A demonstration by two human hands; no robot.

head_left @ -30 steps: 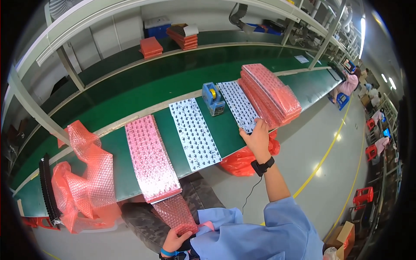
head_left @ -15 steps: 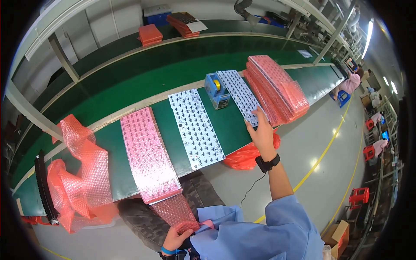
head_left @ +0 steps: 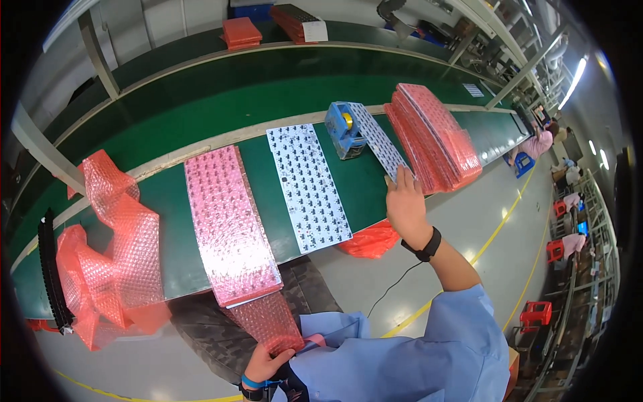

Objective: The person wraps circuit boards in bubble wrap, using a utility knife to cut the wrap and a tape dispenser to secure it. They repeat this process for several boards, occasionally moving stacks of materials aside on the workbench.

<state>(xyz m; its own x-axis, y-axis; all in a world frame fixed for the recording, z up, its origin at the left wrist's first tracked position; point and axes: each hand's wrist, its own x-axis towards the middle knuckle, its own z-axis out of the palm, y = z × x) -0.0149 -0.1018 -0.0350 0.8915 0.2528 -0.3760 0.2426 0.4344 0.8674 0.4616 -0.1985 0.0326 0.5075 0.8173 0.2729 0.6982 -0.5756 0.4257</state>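
In my lap, my left hand [head_left: 268,364] grips the loose end of a strip of pink bubble wrap [head_left: 273,325]. That strip runs out from under a pink-wrapped stack of circuit boards [head_left: 231,224] at the bench's front edge. My right hand [head_left: 408,206] reaches to the right and holds the near end of a white circuit board [head_left: 376,139], which looks tilted on its side; my fingertips are partly hidden. A blue tape dispenser [head_left: 345,131] with yellow inside stands beside that board. Another white board [head_left: 309,187], dotted with black switch-like parts, lies flat in the middle.
Right of my hand stands a tall pile of pink-wrapped boards [head_left: 435,141]. Crumpled bubble wrap [head_left: 127,248] and a black slotted strip [head_left: 53,275] lie at the left. A green conveyor [head_left: 241,94] runs behind. A red plastic bag [head_left: 367,239] hangs below the bench edge.
My right hand has closed on the near end of the right-hand board, which has turned from flat to tilted. The left hand keeps its hold on the bubble wrap. The view has shifted slightly.
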